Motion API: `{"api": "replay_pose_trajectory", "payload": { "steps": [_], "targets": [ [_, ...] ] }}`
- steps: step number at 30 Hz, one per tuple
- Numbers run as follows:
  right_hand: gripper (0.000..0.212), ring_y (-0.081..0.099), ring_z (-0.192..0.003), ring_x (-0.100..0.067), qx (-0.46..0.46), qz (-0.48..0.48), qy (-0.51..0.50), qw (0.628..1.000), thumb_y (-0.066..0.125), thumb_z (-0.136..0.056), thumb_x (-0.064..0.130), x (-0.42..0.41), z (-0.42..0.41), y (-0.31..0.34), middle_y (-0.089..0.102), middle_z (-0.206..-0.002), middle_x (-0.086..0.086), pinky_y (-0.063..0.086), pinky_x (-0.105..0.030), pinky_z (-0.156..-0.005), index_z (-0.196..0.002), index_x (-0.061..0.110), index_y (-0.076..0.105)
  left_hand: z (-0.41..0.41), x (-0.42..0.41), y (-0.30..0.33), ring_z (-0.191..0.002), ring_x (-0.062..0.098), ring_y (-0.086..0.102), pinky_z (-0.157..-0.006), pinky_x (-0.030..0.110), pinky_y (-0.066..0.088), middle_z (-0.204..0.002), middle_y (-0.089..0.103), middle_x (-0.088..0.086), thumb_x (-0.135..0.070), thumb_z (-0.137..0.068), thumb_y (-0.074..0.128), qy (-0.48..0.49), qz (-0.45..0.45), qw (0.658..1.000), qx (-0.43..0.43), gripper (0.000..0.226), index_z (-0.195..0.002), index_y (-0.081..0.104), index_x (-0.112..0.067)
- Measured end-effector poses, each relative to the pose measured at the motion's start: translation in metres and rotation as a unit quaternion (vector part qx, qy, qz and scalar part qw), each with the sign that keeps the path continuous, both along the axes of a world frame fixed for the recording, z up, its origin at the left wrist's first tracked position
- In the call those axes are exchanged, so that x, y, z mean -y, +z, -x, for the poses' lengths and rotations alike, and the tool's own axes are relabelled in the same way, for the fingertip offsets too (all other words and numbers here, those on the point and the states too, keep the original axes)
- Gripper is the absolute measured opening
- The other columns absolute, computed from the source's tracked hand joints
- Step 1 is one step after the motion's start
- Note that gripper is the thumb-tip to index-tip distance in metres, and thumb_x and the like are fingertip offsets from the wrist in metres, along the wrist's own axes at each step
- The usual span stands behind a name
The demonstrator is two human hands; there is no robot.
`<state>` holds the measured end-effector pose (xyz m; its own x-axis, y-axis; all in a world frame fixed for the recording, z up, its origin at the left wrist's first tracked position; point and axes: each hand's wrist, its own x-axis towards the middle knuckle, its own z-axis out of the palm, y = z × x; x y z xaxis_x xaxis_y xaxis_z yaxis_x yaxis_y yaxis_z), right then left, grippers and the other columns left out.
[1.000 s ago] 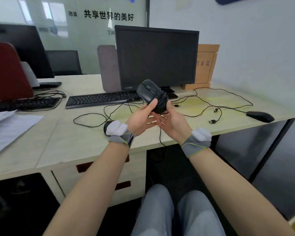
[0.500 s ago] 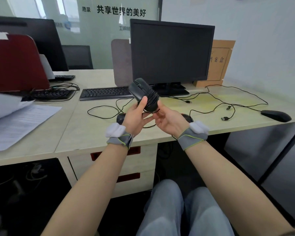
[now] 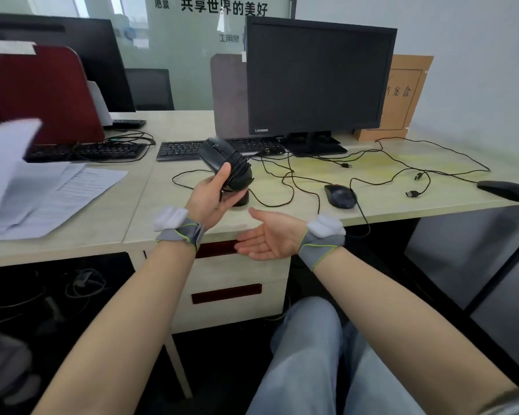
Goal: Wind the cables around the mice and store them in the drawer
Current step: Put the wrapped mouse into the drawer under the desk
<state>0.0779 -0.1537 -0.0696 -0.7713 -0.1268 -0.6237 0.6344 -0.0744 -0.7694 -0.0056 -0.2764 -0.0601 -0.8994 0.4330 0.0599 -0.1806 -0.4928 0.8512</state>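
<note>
My left hand (image 3: 210, 196) grips a black mouse (image 3: 225, 163) with its cable wound around the body, held above the desk's front edge. My right hand (image 3: 267, 235) is open, palm up, fingers straight, in front of the top drawer (image 3: 216, 249), which is shut. A second black mouse (image 3: 340, 195) lies on the desk to the right with its cable trailing loose. A third flat black mouse (image 3: 505, 190) lies at the far right edge. Another dark mouse (image 3: 241, 200) sits partly hidden behind my left hand.
Loose cables with USB plugs (image 3: 412, 193) sprawl across the desk (image 3: 372, 211). A monitor (image 3: 318, 76) and keyboard (image 3: 180, 149) stand behind. Papers (image 3: 57, 193) lie at left. A second drawer (image 3: 226, 293) sits below the top one. My knees are under the desk.
My right hand let go of the wound mouse and dropped, palm up, in front of the top drawer. My left hand alone holds the mouse now. The view shifted left.
</note>
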Motion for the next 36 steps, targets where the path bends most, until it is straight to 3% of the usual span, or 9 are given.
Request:
{"api": "replay_pose_trajectory", "payload": {
  "steps": [7,13,17,22,25,27,29,31,36],
  "targets": [
    [0.069,0.05,-0.125,-0.029,-0.018,0.166,-0.21,0.963,0.04,-0.097,0.043,0.045,-0.001,-0.028,0.042,-0.141,-0.022,0.043,-0.036,-0.098,-0.142,-0.006,0.021,-0.019,0.022,-0.013,-0.101,0.028,0.062,-0.084,0.03,0.056,-0.105,0.065,0.011,-0.026,-0.094,0.051,0.006,0.036,0.999,0.018,0.026,-0.101,0.059,-0.003],
    [0.034,0.056,-0.119,-0.026,-0.054,0.25,-0.265,0.93,0.04,-0.098,0.03,0.059,-0.003,-0.046,0.052,-0.127,-0.017,0.051,-0.031,-0.067,-0.119,0.004,0.036,-0.027,0.031,-0.017,-0.11,0.033,0.056,-0.097,0.036,0.047,-0.117,0.057,0.019,-0.026,-0.095,0.05,0.007,0.076,0.997,0.027,0.034,-0.114,0.051,0.002],
    [0.031,0.061,-0.111,-0.023,-0.041,0.216,-0.269,0.938,0.029,-0.1,0.033,0.06,-0.007,-0.054,0.058,-0.091,-0.013,0.05,-0.032,-0.072,-0.098,0.004,0.042,-0.029,0.041,-0.017,-0.109,0.032,0.057,-0.096,0.037,0.048,-0.117,0.057,0.02,-0.026,-0.095,0.05,0.003,0.087,0.996,0.032,0.03,-0.102,0.056,0.002],
    [0.032,0.056,-0.119,-0.022,-0.017,0.157,-0.207,0.966,0.027,-0.102,0.029,0.054,-0.037,-0.052,0.06,-0.102,-0.011,0.047,-0.031,-0.085,-0.105,0.004,0.046,-0.038,0.04,-0.021,-0.103,0.031,0.059,-0.091,0.036,0.053,-0.116,0.058,0.02,-0.027,-0.094,0.051,-0.005,0.081,0.996,0.033,0.029,-0.096,0.056,0.002],
    [0.037,0.069,-0.08,-0.01,0.002,-0.08,0.01,0.997,0.031,-0.101,0.036,0.041,-0.061,-0.032,0.067,-0.084,-0.004,0.048,-0.017,-0.06,-0.086,0.01,0.054,-0.048,0.033,-0.027,-0.101,0.032,0.06,-0.092,0.036,0.049,-0.118,0.058,0.021,-0.027,-0.094,0.052,-0.016,0.093,0.995,0.037,0.031,-0.103,0.055,0.003],
    [0.039,0.062,-0.049,-0.006,-0.098,-0.316,0.097,0.939,0.038,-0.098,0.038,0.036,-0.062,-0.017,0.065,-0.07,-0.003,0.043,-0.015,-0.047,-0.078,0.011,0.059,-0.049,0.032,-0.027,-0.096,0.032,0.062,-0.087,0.034,0.051,-0.115,0.059,0.02,-0.027,-0.093,0.053,-0.009,0.104,0.994,0.033,0.033,-0.104,0.055,0.003],
    [0.036,0.064,-0.063,-0.017,-0.259,-0.562,0.111,0.778,0.047,-0.094,0.036,0.033,-0.055,-0.009,0.064,-0.075,-0.007,0.046,-0.023,-0.058,-0.08,0.008,0.065,-0.049,0.032,-0.025,-0.09,0.031,0.062,-0.083,0.032,0.052,-0.112,0.059,0.02,-0.027,-0.093,0.053,-0.001,0.117,0.993,0.03,0.038,-0.112,0.052,0.005],
    [0.034,0.062,-0.086,-0.026,-0.325,-0.677,0.164,0.639,0.051,-0.091,0.038,0.038,-0.05,-0.009,0.067,-0.091,-0.011,0.047,-0.032,-0.073,-0.093,0.008,0.068,-0.048,0.034,-0.025,-0.094,0.032,0.062,-0.085,0.033,0.051,-0.113,0.059,0.02,-0.027,-0.093,0.052,-0.004,0.133,0.991,0.03,0.043,-0.12,0.05,0.007],
    [0.031,0.06,-0.1,-0.027,-0.311,-0.678,0.208,0.633,0.054,-0.09,0.038,0.036,-0.038,-0.016,0.066,-0.109,-0.009,0.049,-0.034,-0.083,-0.104,0.014,0.067,-0.048,0.047,-0.024,-0.1,0.028,0.062,-0.081,0.03,0.057,-0.108,0.063,0.016,-0.03,-0.095,0.048,-0.062,0.184,0.981,0.027,0.041,-0.119,0.052,0.003]
  ]
}}
